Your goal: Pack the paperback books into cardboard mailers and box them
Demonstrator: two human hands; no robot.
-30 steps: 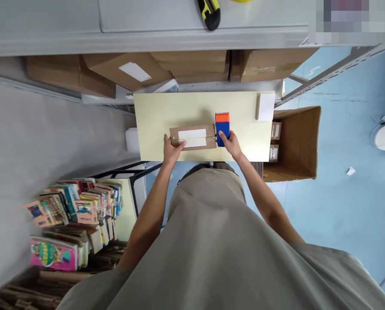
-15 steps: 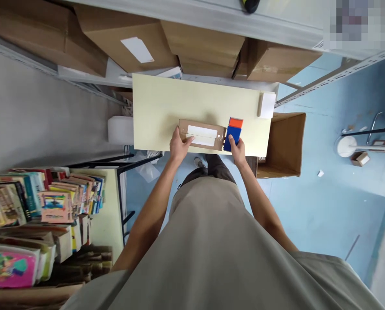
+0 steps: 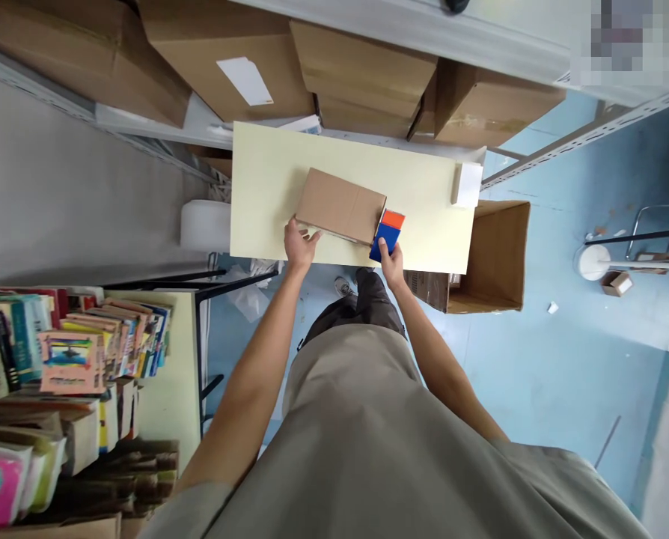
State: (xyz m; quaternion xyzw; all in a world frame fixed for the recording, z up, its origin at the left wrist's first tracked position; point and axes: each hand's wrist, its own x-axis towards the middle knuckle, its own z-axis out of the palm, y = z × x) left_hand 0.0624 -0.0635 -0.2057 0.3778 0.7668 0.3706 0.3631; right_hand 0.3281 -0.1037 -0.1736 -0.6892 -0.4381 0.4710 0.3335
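Observation:
A brown cardboard box (image 3: 343, 203) lies at an angle over the pale yellow tabletop (image 3: 267, 153), its plain face up. My left hand (image 3: 299, 245) is at the box's near left corner, fingers at the edge and thumb stretched out to the right. In my right hand (image 3: 391, 263) is a flat blue-and-orange object (image 3: 387, 238), its orange end pointing away from me and my thumb on the blue part. That object is right by the box's right end; whether they touch is unclear.
A small white box (image 3: 468, 185) stands at the table's far right corner. An open carton (image 3: 497, 258) is beyond the right edge. Large cartons (image 3: 362, 82) fill the shelf behind. Books (image 3: 73, 359) stand at the lower left, and a white stool (image 3: 593, 262) is at far right.
The box has turned over from its white-labelled face to a plain one and swung askew. My left hand has shifted slightly left, and my right hand has moved left with the blue-and-orange object.

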